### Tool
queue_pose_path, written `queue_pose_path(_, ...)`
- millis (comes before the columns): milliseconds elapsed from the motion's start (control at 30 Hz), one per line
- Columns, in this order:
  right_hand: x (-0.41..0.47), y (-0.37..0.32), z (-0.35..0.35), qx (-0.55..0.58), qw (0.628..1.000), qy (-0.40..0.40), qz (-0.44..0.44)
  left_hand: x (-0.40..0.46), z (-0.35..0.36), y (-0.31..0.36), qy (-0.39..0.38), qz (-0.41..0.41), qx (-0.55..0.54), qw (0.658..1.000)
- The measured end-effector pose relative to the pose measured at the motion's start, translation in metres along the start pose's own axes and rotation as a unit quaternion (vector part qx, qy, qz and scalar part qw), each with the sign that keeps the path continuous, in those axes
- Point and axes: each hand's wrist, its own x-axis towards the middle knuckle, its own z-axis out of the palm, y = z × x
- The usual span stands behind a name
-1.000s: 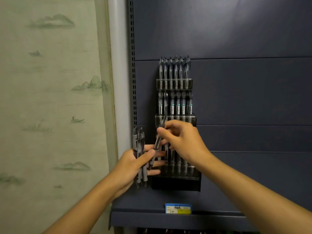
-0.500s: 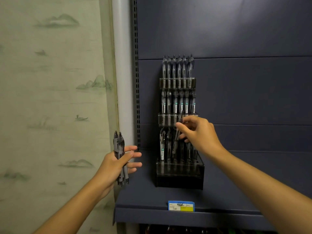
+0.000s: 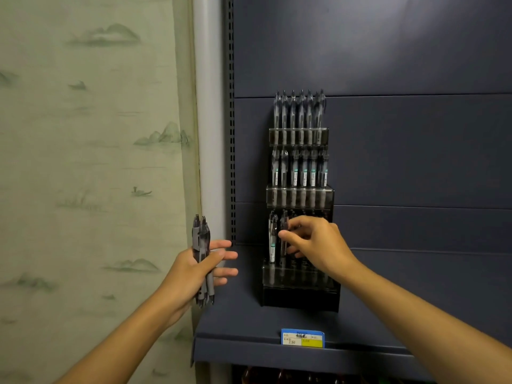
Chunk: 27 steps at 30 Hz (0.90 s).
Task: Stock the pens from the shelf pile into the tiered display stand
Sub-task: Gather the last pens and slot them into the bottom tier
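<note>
Right hand [image 3: 318,245] has dropped, pinching a pen [image 3: 283,236] at the stand's [image 3: 300,296] bottom tier; left hand [image 3: 194,268] grips spare pens [image 3: 200,239].

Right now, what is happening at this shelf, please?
A person is filling a tiered stand with pens. The left hand holds a small bundle of pens upright, off to the left of the stand. The right hand is at the bottom tier and pinches a pen there. The two upper tiers look full. The bottom tier has pens at its left end; the hand hides the rest.
</note>
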Motion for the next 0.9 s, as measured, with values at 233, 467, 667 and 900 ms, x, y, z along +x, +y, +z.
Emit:
queue_pose_path(233, 0.006, 0.004, 0.001, -0.091, 0.996, 0.012, -0.011, -0.003, 0.006, -0.002, -0.015, -0.008, 0.001, 1.0)
queue_pose_path(467, 0.009, 0.0, 0.003, -0.164, 0.986, 0.014, -0.021, -0.002, 0.022, 0.006, -0.055, 0.01, 0.037, 0.998)
queue_pose_path(667, 0.013, -0.003, -0.001, -0.154, 0.988, 0.008, -0.013, -0.002, 0.033, 0.009, -0.094, 0.016, 0.058, 0.994)
queue_pose_path(900, 0.007, 0.001, 0.003, -0.182, 0.983, -0.025, 0.002, -0.001, 0.037, 0.008, -0.094, 0.01, 0.062, 0.994)
